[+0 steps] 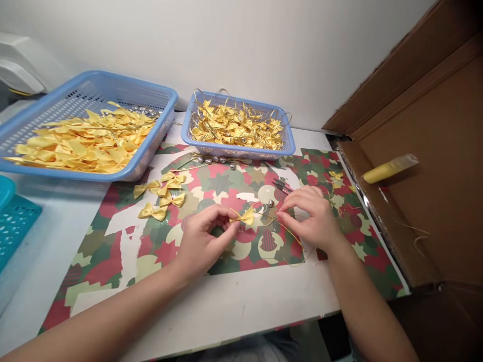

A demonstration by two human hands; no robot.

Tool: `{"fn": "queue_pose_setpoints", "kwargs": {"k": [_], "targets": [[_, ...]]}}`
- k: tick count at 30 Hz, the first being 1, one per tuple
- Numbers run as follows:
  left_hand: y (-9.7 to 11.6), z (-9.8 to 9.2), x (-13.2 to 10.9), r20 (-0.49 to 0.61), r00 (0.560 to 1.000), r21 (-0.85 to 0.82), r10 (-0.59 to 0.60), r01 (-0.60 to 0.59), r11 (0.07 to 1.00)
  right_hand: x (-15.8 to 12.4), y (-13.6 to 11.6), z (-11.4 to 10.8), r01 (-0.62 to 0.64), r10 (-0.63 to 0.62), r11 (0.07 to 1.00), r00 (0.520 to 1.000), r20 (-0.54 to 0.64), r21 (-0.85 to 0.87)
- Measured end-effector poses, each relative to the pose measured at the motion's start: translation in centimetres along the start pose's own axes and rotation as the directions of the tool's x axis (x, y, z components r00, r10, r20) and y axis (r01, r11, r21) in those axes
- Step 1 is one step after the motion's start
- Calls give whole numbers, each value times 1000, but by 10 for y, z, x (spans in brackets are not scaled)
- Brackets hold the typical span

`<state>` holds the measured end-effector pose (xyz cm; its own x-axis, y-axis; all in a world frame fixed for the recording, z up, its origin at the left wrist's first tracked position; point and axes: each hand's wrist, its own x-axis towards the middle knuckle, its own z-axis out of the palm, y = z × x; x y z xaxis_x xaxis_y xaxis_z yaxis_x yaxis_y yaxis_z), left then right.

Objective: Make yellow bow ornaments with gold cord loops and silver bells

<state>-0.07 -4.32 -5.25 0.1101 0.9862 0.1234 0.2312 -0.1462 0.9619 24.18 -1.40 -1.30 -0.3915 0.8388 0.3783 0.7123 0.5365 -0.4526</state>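
My left hand (209, 236) pinches one loop of a yellow ribbon bow (247, 217) between thumb and fingertips, just above the patterned paper. Thin gold cord (292, 235) trails from the bow towards my right hand (311, 215), whose thumb and forefinger are closed on it. A small silver bell (270, 203) lies between the hands, beside the cord. Behind my right hand are the dark blades of a tool (281, 186), its handle hidden under the hand. Several loose yellow bows (153, 212) lie left of my left hand.
A large blue basket (151, 157) of yellow bows stands at the back left. A smaller blue basket (241, 151) holds bows with gold cords. Silver bells (222, 160) sit before it. A cardboard wall (426, 201) with a yellow tube (390, 168) bounds the right; a teal basket (17, 226) stands left.
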Motion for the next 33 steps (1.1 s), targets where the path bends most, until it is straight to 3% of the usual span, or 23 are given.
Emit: {"fn": "queue_pose_setpoints", "kwargs": {"k": [5, 11, 16, 22, 27, 33], "targets": [[4, -2, 1, -47, 995, 202, 93, -82, 976, -1, -4, -1, -13, -3, 997, 973, 229, 71], [6, -8, 4, -113, 991, 328, 70, -30, 944, -1, -9, 8, -57, 62, 998, 985, 163, -37], [3, -11, 5, -283, 952, 410, 116, 10, 912, -4, -15, 18, -83, 91, 996, 962, 256, -44], [3, -5, 3, -217, 964, 380, 157, -65, 923, -2, -20, 39, -99, 100, 990, 995, 7, -96], [6, -1, 2, -180, 968, 377, 173, -95, 921, 6, -24, 58, -41, 46, 983, 999, 23, -181], [6, 0, 2, -157, 973, 391, 169, -96, 915, 9, -26, 68, -65, 70, 981, 997, 26, -182]]}}
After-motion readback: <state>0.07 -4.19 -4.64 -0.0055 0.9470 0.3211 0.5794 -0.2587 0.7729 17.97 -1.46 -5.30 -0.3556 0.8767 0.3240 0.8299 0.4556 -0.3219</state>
